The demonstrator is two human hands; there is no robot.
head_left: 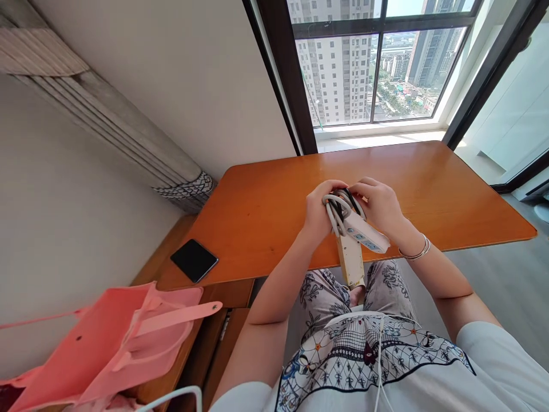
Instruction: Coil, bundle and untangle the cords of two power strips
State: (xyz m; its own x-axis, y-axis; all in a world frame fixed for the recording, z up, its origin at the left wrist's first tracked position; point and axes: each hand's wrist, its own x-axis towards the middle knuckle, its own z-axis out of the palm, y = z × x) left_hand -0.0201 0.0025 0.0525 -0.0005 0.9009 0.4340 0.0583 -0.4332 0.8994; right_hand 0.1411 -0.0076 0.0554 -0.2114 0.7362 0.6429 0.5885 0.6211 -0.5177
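Observation:
Above the near edge of the wooden table, my left hand [318, 210] is closed around a looped bundle of white and black cords [335, 207]. My right hand [380, 205] pinches the other side of that bundle, fingertips close to the left ones. A white power strip [368, 233] with a row of sockets hangs tilted below the cords, towards my right forearm. Behind it a cream-coloured strip [351, 260], its face worn and spotted, points down past the table edge. How the cords are fastened is hidden by my fingers.
The orange-brown table [266, 217] spans the space before me. A black phone [194, 260] lies at its left corner. Left of my lap, a pink bag [124, 337] rests on wooden furniture. A window [377, 68] and gathered curtain [128, 126] stand beyond.

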